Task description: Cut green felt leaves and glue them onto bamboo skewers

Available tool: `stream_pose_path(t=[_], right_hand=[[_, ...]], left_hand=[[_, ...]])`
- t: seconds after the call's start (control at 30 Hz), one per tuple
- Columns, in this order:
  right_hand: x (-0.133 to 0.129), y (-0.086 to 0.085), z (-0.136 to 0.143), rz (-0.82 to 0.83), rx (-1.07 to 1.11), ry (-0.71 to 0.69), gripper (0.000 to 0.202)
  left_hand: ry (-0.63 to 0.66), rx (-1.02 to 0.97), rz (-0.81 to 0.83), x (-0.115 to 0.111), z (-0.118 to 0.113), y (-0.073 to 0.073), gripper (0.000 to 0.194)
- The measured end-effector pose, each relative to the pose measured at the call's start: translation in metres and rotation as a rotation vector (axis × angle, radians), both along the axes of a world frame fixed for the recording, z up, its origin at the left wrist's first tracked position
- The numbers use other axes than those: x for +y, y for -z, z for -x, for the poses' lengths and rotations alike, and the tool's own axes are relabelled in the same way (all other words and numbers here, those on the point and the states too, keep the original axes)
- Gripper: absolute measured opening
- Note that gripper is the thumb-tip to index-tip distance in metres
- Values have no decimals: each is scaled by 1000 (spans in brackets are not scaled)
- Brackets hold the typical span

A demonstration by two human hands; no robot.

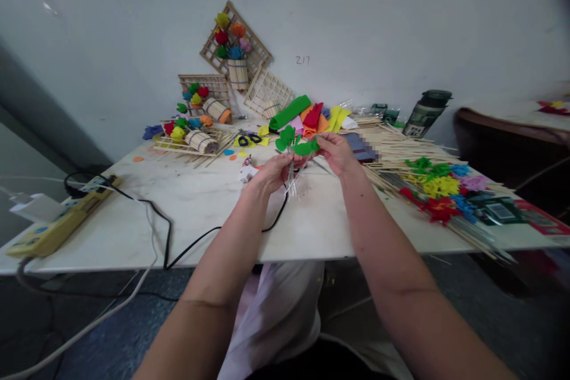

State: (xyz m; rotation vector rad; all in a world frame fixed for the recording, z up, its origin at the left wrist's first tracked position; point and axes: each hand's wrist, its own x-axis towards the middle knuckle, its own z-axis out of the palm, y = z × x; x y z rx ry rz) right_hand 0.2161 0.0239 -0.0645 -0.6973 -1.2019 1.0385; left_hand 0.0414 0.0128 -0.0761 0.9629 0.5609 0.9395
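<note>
My left hand (276,171) is closed around thin wire stems (292,186) that hang below its fingers. Rounded green petals (285,139) stand above that grip. My right hand (337,153) pinches the end of another green petal (306,147), held out sideways close to the left fingertips. Whether this petal touches the others I cannot tell. Behind the left hand lies a white object (248,173), partly hidden by it. A black cord (196,244) runs across the table from beneath my hands.
Folded colored felt (289,113), scissors (250,139) and wooden sticks (401,154) lie toward the back. Stick trellises with felt flowers (236,41) lean on the wall. Bright felt flowers (439,187) and a dark bottle (427,113) are right; a yellow power strip (57,225) is left.
</note>
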Motion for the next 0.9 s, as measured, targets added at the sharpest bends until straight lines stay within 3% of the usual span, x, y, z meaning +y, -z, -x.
stream_pose_path(t=[0.3,0.63,0.9], right_hand=[[-1,2,4,-40,-11,-49,24],[10,12,9,-27,9,26,31],[9,10,11,1,41,23,34]], left_hand=[[200,14,17,0,2,4,14],[216,27,-23,-5,0,3,12],[256,41,-6,-6,0,1,12]])
